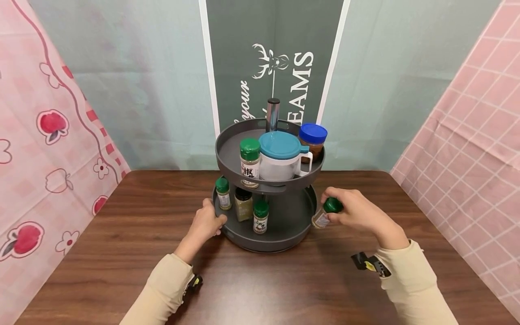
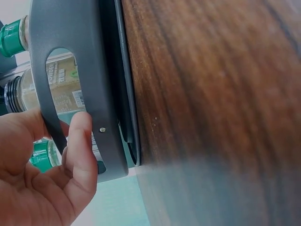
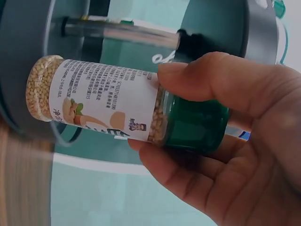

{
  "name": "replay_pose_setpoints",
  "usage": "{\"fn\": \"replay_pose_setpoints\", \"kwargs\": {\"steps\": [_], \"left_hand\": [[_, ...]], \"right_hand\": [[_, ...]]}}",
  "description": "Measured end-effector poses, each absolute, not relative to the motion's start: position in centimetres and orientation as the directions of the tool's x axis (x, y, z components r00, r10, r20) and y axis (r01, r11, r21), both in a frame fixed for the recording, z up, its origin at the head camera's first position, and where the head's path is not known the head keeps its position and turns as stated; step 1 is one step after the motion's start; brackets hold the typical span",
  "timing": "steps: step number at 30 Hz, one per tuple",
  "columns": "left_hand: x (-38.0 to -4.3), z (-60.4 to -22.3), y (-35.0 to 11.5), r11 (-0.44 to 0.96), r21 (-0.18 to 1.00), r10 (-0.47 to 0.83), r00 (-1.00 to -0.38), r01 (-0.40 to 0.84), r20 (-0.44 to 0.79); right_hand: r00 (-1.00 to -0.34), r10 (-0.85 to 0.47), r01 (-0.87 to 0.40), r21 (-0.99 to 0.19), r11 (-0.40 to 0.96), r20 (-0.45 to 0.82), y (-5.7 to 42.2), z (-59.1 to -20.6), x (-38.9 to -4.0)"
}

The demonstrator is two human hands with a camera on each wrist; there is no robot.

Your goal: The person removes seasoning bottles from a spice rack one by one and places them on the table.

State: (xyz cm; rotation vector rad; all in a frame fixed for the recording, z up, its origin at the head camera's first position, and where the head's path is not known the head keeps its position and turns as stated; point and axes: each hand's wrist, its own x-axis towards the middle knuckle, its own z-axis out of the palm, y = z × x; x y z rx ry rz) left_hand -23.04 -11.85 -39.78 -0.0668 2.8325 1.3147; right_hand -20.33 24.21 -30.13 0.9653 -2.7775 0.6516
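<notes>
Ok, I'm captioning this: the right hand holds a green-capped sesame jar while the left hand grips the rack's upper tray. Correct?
Not quite: the left hand grips the rack's lower tray, as the head view shows; the right hand does hold a green-capped sesame jar.

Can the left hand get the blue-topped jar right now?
Probably not easily: the left hand grips the lower tray at left, and the jar sits higher at right, partly behind the pot.
</notes>
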Motion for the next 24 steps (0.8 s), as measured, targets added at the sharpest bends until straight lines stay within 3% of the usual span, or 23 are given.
{"fn": "replay_pose_setpoints", "kwargs": {"steps": [9,24], "left_hand": [[-23.1,-39.3,-11.8,0.649,0.758,-0.038,-0.998,-0.066,-0.054],[-22.8,-39.7,-11.8,0.656,0.753,-0.026,-0.999,-0.053,-0.047]], "right_hand": [[-0.869,-0.465,-0.493,-0.371,0.787,0.167,27.1,-31.6,-21.4],[-0.919,-0.387,-0.386,-0.350,0.854,0.070,29.0,-33.2,-21.8]]}}
